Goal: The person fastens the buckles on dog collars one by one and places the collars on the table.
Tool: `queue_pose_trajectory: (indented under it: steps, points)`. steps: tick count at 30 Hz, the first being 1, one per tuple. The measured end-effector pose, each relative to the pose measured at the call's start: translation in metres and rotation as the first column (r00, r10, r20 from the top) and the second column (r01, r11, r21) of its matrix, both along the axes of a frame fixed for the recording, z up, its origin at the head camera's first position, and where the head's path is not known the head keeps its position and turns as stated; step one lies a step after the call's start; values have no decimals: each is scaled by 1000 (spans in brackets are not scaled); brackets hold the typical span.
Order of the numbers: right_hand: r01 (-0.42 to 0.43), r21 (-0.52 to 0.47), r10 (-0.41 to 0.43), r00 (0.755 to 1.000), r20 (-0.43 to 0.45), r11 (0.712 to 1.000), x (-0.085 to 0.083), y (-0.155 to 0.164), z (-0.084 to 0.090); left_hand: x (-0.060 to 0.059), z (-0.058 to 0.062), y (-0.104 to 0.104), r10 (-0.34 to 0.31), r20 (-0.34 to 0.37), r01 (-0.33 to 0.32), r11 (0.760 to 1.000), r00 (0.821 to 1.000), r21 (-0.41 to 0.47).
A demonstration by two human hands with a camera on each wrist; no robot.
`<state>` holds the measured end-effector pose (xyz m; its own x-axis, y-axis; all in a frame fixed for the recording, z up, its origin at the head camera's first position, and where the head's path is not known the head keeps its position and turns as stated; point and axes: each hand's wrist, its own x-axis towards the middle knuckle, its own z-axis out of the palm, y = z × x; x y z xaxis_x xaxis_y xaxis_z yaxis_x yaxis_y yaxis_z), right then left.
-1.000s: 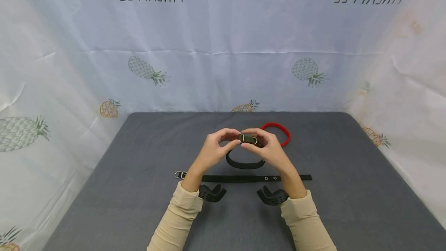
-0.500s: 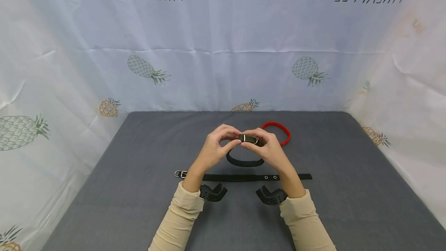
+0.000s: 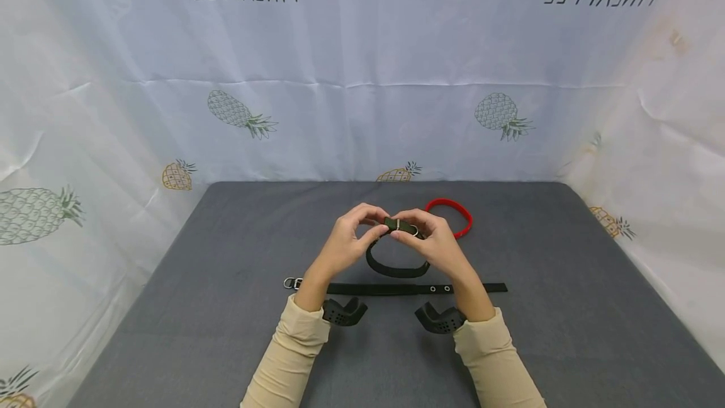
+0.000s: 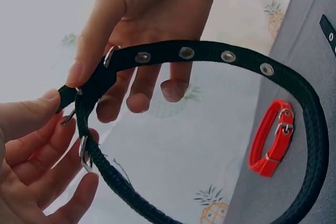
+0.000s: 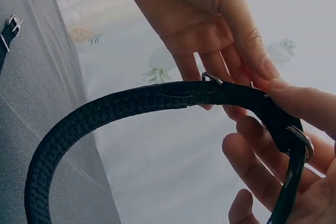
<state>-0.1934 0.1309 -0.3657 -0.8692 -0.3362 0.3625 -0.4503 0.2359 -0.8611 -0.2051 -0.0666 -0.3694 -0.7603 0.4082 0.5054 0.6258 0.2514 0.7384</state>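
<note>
Both hands hold a dark green pet collar (image 3: 396, 272) up over the table, its band formed into a loop. My left hand (image 3: 350, 235) pinches the end of the band between thumb and fingers. Beside it my right hand (image 3: 433, 238) grips the band near the metal buckle (image 4: 109, 56), thumb on the near side. Metal-rimmed holes (image 4: 186, 53) run along one part of the band in the left wrist view. A D-ring (image 5: 303, 141) shows by the right hand's fingers in the right wrist view.
A red collar (image 3: 467, 218), buckled into a ring, lies beyond the right hand. Nearer, a black collar (image 3: 374, 289) lies straight across the grey table (image 3: 198, 332), under both forearms. A pineapple-print curtain (image 3: 351, 131) hangs behind the table and at both sides.
The band's end between the fingers has shifted slightly left with my left hand and now slants more. The hanging loop sits a little lower and has turned slightly. Both other collars stay put.
</note>
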Motion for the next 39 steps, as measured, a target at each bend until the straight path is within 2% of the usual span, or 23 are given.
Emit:
queue_pose_trajectory:
  steps: [8, 19, 26, 34, 39]
  points:
    - [6, -27, -5, 999, 34, 1000, -1, 0, 0, 1, 2, -2, 18, 38, -19, 1000, 999, 21]
    - [16, -38, -13, 998, 69, 999, -2, 1, 0, -1, 3, -8, 55, 16, -56, 996, 998, 68]
    - [46, -55, -41, 995, 86, 997, -4, 5, -2, -4, 3, -11, 115, -8, -112, 978, 993, 176]
    - [47, -87, -39, 995, 90, 995, -4, 8, 0, -6, 3, -13, 111, 27, -114, 951, 993, 287]
    - [44, -95, -35, 996, 86, 994, -3, 9, -1, -5, 5, -12, 60, 79, -83, 941, 995, 328]
